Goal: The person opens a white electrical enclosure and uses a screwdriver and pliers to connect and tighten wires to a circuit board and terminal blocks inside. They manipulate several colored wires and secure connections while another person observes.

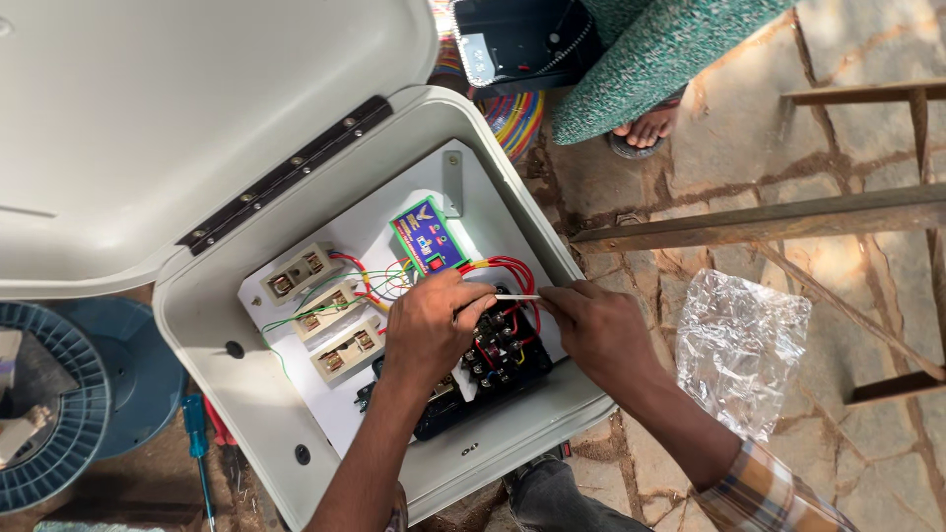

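The open grey enclosure [296, 394] lies on the stone floor [847, 148], its black contactor [498, 360] near the lower edge. The left hand [434, 330] and right hand [601, 330] each pinch an end of a thin white wire [519, 297] over it. A slip could tug the red wires [512, 271] loose.

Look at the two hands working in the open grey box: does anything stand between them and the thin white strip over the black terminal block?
Nothing visible does. The left hand and right hand both already touch the thin white strip, one at each end, above the black terminal block. Red wires arch just behind it, not across it.
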